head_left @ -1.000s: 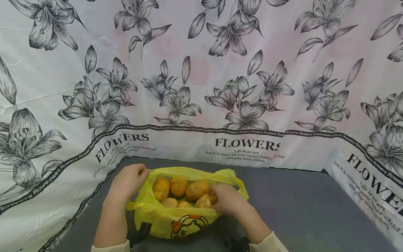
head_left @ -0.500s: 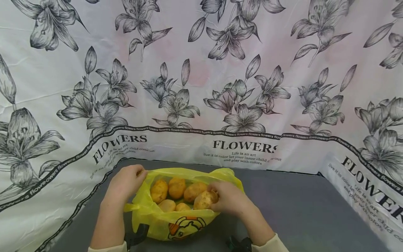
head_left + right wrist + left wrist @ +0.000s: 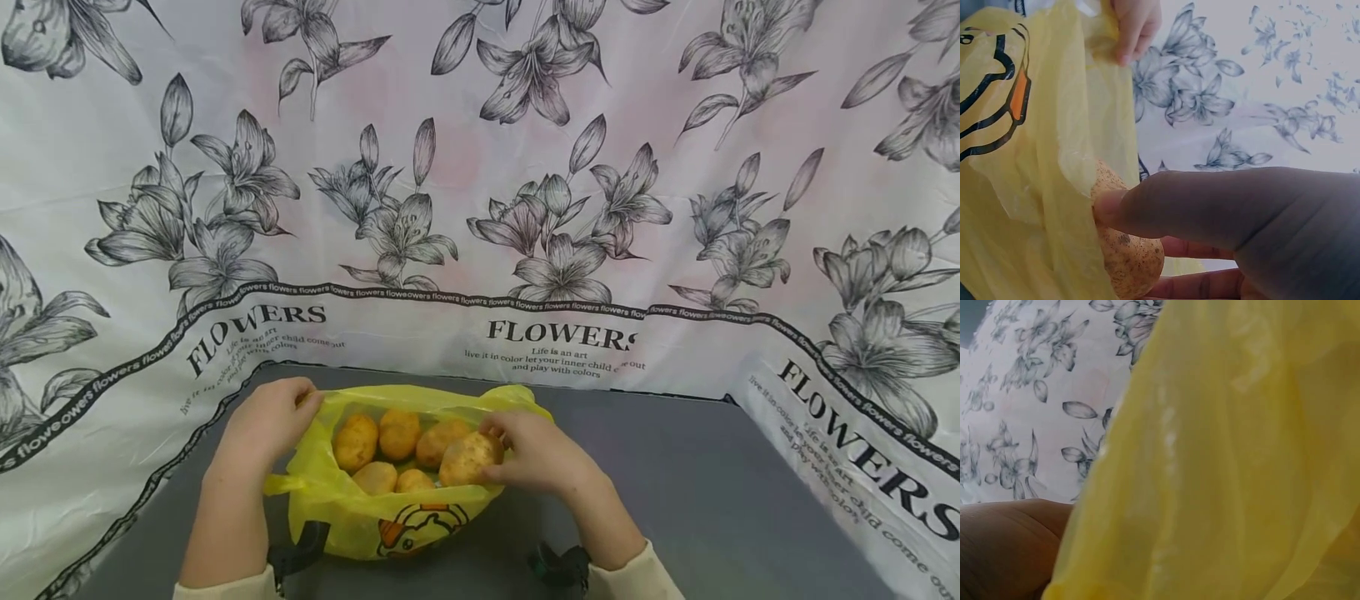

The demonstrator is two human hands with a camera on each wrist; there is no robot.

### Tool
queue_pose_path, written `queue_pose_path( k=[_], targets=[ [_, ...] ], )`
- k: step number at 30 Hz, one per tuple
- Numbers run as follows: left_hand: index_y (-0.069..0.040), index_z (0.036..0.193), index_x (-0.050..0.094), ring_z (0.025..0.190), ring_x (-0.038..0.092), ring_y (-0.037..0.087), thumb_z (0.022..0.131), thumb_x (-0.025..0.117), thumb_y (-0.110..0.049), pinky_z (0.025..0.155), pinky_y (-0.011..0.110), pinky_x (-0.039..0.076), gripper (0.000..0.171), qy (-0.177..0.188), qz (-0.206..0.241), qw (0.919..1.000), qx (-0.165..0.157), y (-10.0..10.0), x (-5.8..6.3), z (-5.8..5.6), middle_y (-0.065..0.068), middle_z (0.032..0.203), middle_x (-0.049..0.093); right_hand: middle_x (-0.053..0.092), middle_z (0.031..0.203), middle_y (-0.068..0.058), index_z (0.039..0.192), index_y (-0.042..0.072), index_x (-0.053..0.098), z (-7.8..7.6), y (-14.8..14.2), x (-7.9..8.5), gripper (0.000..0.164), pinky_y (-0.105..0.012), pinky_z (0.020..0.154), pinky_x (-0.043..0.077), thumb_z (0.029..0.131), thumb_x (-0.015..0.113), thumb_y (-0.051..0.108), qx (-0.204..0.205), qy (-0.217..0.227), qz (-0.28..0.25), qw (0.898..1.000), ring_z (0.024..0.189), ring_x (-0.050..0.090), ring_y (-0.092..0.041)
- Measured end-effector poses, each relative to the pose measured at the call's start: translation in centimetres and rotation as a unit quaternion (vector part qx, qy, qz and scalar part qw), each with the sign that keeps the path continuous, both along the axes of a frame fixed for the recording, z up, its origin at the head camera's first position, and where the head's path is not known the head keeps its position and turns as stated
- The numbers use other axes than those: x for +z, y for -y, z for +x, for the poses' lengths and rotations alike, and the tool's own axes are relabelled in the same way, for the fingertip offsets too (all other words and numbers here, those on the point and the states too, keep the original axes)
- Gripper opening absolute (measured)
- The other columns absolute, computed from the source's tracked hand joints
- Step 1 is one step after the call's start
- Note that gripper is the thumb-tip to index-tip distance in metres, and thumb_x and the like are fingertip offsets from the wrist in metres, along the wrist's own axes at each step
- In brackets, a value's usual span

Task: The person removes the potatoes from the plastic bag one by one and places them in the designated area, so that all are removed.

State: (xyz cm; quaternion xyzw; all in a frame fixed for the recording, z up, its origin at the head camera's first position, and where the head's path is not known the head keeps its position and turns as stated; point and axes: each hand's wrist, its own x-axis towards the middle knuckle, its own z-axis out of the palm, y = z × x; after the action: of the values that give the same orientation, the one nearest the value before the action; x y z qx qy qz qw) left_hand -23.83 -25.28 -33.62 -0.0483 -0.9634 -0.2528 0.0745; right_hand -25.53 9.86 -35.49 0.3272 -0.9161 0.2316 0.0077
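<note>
A yellow plastic bag (image 3: 337,521) with a cartoon print lies with its mouth spread, several potatoes (image 3: 399,433) inside. At its left edge, my left hand (image 3: 273,417) pinches the rim. My right hand (image 3: 536,450) grips a potato (image 3: 471,458) at the right side of the mouth, thumb on one face and fingers behind. In the right wrist view this potato (image 3: 1132,259) shows dark specks and is partly covered by the bag's front wall (image 3: 1041,187). Yellow plastic (image 3: 1210,456) fills most of the left wrist view, hiding the left fingertips.
The bag stands on a dark grey tabletop (image 3: 660,483). A white curtain (image 3: 420,333) printed with black flowers hangs along the back and both sides. Black wrist mounts (image 3: 300,546) sit beneath the forearms near the bag's front.
The right hand has lifted its potato slightly, so more of it shows above the front rim. The left hand keeps its hold, and the head view has shifted a little.
</note>
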Motion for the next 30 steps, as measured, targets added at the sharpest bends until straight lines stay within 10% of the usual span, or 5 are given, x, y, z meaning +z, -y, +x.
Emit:
queue_pose_path(
  k=[7,30],
  targets=[
    [-0.010,0.095,0.060,0.058,0.047,0.018,0.100,0.043,-0.030,0.055,0.034,0.038,0.027,-0.009,0.000,0.9999,-0.007,1.1,1.7,-0.6,0.004,0.069,0.050,0.060,0.094,0.009,0.104,0.019,0.061,-0.6,0.3,1.7,0.039,-0.032,0.073,0.048,0.073,0.080,0.033,-0.010,-0.002,-0.019,1.000,0.089,0.058,-0.011],
    [-0.009,0.093,0.062,0.063,0.049,0.020,0.098,0.043,-0.028,0.059,0.035,0.040,0.027,0.026,0.022,0.9994,0.007,1.4,0.4,0.0,0.006,0.079,0.056,0.059,0.108,0.005,0.114,0.024,0.059,1.1,-4.2,3.5,0.046,-0.038,0.085,0.049,0.075,0.077,0.041,-0.070,0.049,-0.084,0.993,0.097,0.060,-0.015]
  ],
)
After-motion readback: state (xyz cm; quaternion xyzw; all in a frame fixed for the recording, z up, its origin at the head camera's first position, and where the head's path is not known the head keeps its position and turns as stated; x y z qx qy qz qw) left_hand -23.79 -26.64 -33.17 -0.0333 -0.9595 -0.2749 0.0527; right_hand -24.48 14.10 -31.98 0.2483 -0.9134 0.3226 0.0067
